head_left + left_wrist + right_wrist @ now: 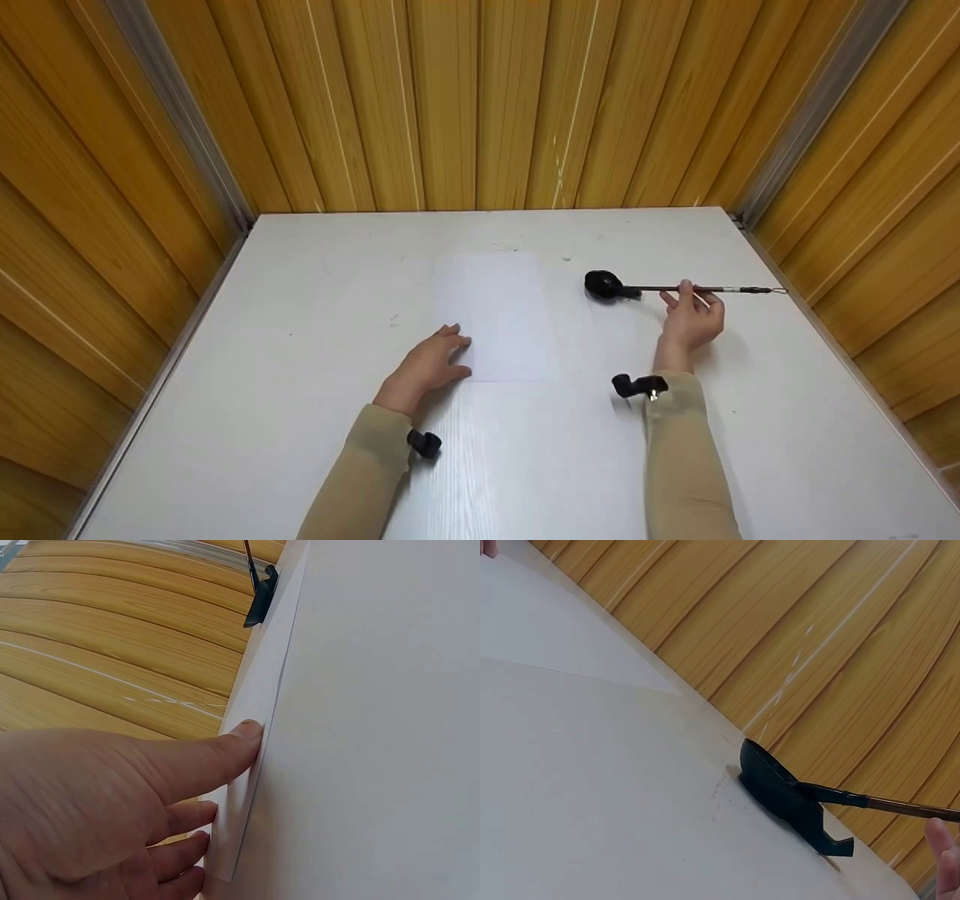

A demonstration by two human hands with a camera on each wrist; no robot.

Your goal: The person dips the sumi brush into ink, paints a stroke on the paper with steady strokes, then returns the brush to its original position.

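The forearms were covered by long, plain tan sleeves, with a faint greenish tint shown near the cuffs of both the left sleeve [358,469] and the right sleeve [684,457], and a slight crease seen farther up the latter. A small, blocky black left camera [425,444] was worn at one cuff, while at the other a black right camera [636,386] was mounted, by which a bent, knobbed outline was formed and a small shiny silver piece [653,395] was carried. Both the left hand [426,364] and the right hand [691,324] were left bare.
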